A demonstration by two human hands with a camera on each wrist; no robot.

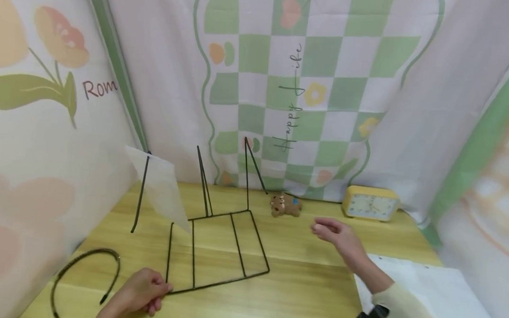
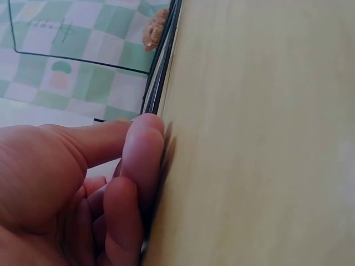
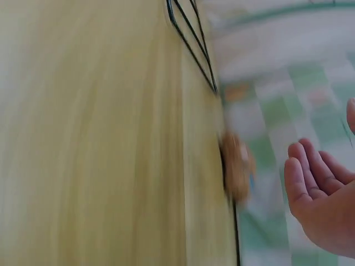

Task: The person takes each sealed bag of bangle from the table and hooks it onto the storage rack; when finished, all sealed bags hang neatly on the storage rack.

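Note:
A black wire rack (image 1: pixel 244 276) lies on the wooden table, with thin uprights rising from its far side. In the head view my left hand (image 1: pixel 140 289) pinches the rack's near left corner between thumb and fingers. The left wrist view shows that hand (image 2: pixel 111 177) low at the table surface, fingertips on the dark wire (image 2: pixel 161 77). My right hand (image 1: pixel 340 236) hovers over the table's right half, holding nothing, its fingers loosely bent. A brown toy bear (image 1: pixel 285 205) lies behind the rack, left of the right hand. A translucent white sheet (image 1: pixel 157 178) hangs at the left upright.
A dark curved band (image 1: pixel 97 251) lies left of my left hand. At the back right stands a yellow clock (image 1: pixel 370 203). White paper (image 1: pixel 437 281) lies under my right forearm. A checked curtain (image 1: pixel 283 94) closes off the back, with fabric on both sides.

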